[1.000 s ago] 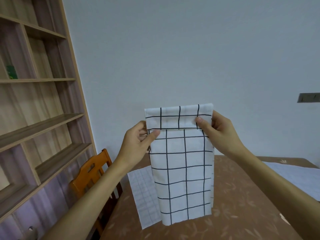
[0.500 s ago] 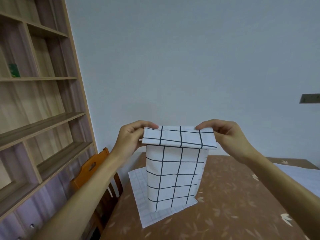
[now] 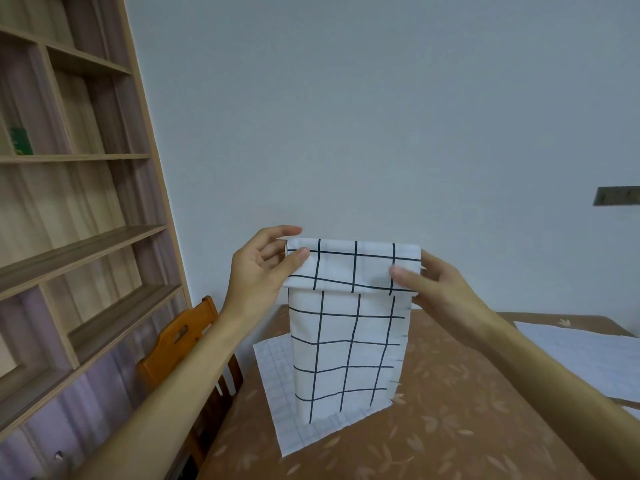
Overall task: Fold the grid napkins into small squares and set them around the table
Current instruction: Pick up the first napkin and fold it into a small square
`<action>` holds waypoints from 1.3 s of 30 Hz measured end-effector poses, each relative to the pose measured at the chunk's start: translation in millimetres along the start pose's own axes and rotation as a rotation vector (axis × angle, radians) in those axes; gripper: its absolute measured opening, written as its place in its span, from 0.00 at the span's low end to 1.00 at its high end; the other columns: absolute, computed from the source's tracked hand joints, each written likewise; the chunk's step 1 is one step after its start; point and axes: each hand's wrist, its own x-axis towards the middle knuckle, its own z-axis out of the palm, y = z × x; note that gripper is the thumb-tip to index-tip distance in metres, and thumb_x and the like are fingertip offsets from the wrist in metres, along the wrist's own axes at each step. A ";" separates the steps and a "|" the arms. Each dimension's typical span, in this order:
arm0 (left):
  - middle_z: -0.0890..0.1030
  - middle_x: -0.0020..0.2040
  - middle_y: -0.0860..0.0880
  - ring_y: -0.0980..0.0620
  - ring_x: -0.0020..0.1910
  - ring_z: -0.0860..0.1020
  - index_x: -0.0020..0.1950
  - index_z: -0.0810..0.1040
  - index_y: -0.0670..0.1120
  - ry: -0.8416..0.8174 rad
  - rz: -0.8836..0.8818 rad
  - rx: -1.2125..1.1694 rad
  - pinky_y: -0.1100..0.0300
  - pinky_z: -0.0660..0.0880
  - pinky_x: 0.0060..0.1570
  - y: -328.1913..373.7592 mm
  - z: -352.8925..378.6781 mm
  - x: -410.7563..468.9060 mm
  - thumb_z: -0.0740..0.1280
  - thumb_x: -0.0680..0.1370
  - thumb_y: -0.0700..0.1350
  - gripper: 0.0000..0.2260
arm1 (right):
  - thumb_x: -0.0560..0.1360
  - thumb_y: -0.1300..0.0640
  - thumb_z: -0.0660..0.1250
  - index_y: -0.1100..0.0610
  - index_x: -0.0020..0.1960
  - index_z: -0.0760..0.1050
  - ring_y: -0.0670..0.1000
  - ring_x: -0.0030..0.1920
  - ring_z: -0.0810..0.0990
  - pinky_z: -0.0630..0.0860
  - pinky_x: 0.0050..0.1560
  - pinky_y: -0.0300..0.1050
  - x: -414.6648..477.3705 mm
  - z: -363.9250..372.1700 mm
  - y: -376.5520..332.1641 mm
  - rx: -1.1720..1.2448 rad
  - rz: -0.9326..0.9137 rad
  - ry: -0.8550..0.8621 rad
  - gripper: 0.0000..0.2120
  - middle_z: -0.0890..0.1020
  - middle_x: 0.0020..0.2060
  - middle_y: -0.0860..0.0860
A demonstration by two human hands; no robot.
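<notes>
I hold a white napkin with black grid lines [image 3: 346,344] upright above the brown table [image 3: 450,410]. Its top edge is folded over towards me into a narrow band. My left hand [image 3: 263,268] pinches the band's left end and my right hand [image 3: 440,289] pinches its right end. The rest of the napkin hangs down, its lower end near the table. Beneath it a second napkin with a fine pale grid [image 3: 280,393] lies flat at the table's left edge.
An orange wooden chair [image 3: 183,344] stands at the table's left side, beside a tall wooden shelf unit [image 3: 69,237]. A pale cloth [image 3: 581,355] lies flat on the table's right part. A plain wall stands behind.
The napkin dropped lower over the table, and its top band tipped forward and came back upright. Both hands kept hold of its top corners.
</notes>
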 end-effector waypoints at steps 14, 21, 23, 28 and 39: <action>0.87 0.51 0.53 0.52 0.52 0.85 0.61 0.77 0.53 -0.165 -0.127 0.038 0.56 0.83 0.47 -8.3 -2.6 -7.5 0.73 0.73 0.36 0.20 | 0.75 0.60 0.73 0.58 0.56 0.82 0.56 0.52 0.87 0.84 0.51 0.50 1.1 0.3 -10.4 -0.019 -0.080 0.155 0.10 0.88 0.50 0.54; 0.87 0.48 0.57 0.57 0.49 0.85 0.57 0.78 0.53 -0.142 -0.120 0.057 0.61 0.82 0.41 -7.1 1.8 -6.6 0.68 0.78 0.32 0.16 | 0.68 0.64 0.79 0.52 0.59 0.79 0.44 0.50 0.86 0.81 0.45 0.36 -5.7 1.6 -13.0 -0.181 -0.063 0.051 0.22 0.87 0.51 0.44; 0.85 0.53 0.56 0.56 0.53 0.83 0.62 0.76 0.55 -0.163 -0.127 0.081 0.60 0.82 0.46 -8.2 2.6 -7.0 0.70 0.77 0.34 0.20 | 0.70 0.64 0.78 0.54 0.60 0.79 0.45 0.49 0.87 0.81 0.44 0.36 -5.2 2.8 -12.5 -0.173 -0.080 0.076 0.20 0.87 0.50 0.45; 0.79 0.63 0.47 0.49 0.60 0.81 0.78 0.59 0.59 -0.327 -0.112 0.081 0.56 0.80 0.55 -7.8 -2.7 -10.8 0.81 0.66 0.39 0.48 | 0.72 0.62 0.76 0.54 0.59 0.79 0.47 0.48 0.87 0.82 0.42 0.37 -3.1 0.3 -12.8 -0.124 -0.079 0.146 0.17 0.88 0.49 0.46; 0.87 0.52 0.49 0.49 0.51 0.86 0.68 0.73 0.49 -0.157 -0.116 -0.012 0.57 0.83 0.47 4.1 4.4 -9.4 0.74 0.72 0.41 0.25 | 0.71 0.63 0.76 0.53 0.62 0.78 0.45 0.52 0.86 0.81 0.47 0.36 -4.3 -4.6 -20.6 -0.139 -0.073 0.064 0.20 0.87 0.52 0.44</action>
